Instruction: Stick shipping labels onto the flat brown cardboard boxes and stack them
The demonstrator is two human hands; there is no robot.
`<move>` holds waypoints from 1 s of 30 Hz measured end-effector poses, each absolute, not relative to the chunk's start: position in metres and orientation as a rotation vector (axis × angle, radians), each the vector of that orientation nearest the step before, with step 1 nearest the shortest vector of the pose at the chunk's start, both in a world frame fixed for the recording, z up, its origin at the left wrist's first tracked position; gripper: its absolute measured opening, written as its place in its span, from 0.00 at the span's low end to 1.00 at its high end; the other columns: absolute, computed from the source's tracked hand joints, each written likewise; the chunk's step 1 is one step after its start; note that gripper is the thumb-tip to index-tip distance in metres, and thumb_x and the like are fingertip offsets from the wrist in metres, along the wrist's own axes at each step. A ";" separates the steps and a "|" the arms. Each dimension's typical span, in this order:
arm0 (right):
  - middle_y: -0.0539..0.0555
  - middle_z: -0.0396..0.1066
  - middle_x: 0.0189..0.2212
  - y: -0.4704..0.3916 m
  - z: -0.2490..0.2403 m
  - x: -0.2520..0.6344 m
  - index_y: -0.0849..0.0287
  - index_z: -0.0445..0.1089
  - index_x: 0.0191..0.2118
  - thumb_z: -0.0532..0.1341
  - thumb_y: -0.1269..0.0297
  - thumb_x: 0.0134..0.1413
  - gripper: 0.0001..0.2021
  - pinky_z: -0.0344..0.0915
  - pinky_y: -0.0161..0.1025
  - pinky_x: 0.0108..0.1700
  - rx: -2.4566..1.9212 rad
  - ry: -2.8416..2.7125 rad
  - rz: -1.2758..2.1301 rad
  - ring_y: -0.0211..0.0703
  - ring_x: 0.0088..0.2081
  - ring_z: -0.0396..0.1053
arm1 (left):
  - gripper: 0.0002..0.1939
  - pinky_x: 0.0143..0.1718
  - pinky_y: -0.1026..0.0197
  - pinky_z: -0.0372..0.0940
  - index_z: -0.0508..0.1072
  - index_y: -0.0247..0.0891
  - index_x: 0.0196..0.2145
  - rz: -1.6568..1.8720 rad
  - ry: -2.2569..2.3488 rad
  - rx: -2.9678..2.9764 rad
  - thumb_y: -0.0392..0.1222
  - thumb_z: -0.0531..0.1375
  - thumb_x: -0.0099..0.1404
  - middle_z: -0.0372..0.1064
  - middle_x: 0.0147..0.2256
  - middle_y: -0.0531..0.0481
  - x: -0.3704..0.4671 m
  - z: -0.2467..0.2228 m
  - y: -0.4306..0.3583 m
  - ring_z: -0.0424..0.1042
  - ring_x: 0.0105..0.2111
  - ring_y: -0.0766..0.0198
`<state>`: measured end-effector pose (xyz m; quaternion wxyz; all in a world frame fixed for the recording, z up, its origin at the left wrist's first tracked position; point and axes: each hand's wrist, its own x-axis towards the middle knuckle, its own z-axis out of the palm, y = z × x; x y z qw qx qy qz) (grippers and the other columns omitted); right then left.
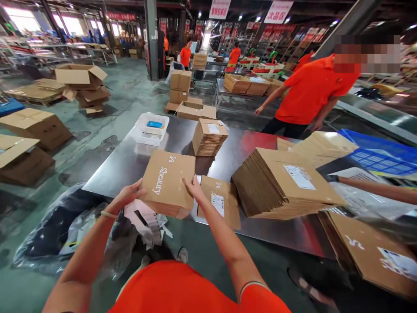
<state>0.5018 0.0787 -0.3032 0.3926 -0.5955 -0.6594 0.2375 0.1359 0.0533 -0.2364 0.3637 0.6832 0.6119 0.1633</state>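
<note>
Between my two hands is a stack of flat cardboard mailers (172, 178), the top one printed with white lettering. My left hand (130, 193) grips its left edge and my right hand (193, 188) its right edge, the thumb toward the top face. The front of the stack reaches over the near edge of the metal table (110, 167). Just right of my right hand lies a single labelled mailer (224, 195). A tall, leaning stack of labelled mailers (276, 182) stands farther right, and a smaller labelled stack (210, 134) sits behind my hands.
A white plastic basket (151, 141) holding a blue item stands at the table's far left corner. At right are a blue crate (381, 152) and a person in orange (309, 98). A plastic bag (42, 234) lies below left. Open cartons (80, 76) stand on the floor.
</note>
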 end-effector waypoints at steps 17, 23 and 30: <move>0.41 0.66 0.22 -0.053 -0.299 0.333 0.54 0.75 0.50 0.73 0.53 0.47 0.24 0.67 0.36 0.31 -1.170 -1.348 1.538 0.37 0.24 0.64 | 0.33 0.38 0.59 0.71 0.80 0.31 0.58 0.848 1.322 1.645 0.55 0.70 0.61 0.81 0.31 0.48 0.083 -0.181 0.013 0.75 0.30 0.61; 0.44 0.68 0.24 -0.072 -0.273 0.352 0.54 0.76 0.42 0.72 0.52 0.47 0.18 0.64 0.35 0.26 -1.291 -1.161 1.326 0.37 0.24 0.64 | 0.31 0.55 0.46 0.70 0.73 0.34 0.66 0.647 1.722 1.955 0.51 0.61 0.71 0.80 0.51 0.34 0.071 -0.232 -0.014 0.77 0.53 0.43; 0.48 0.76 0.26 -0.068 -0.264 0.349 0.55 0.80 0.37 0.70 0.57 0.46 0.11 0.69 0.37 0.32 -1.384 -1.205 1.147 0.41 0.27 0.70 | 0.53 0.45 0.53 0.75 0.62 0.37 0.73 0.824 1.004 1.041 0.59 0.73 0.56 0.84 0.39 0.45 0.154 -0.258 -0.073 0.81 0.38 0.54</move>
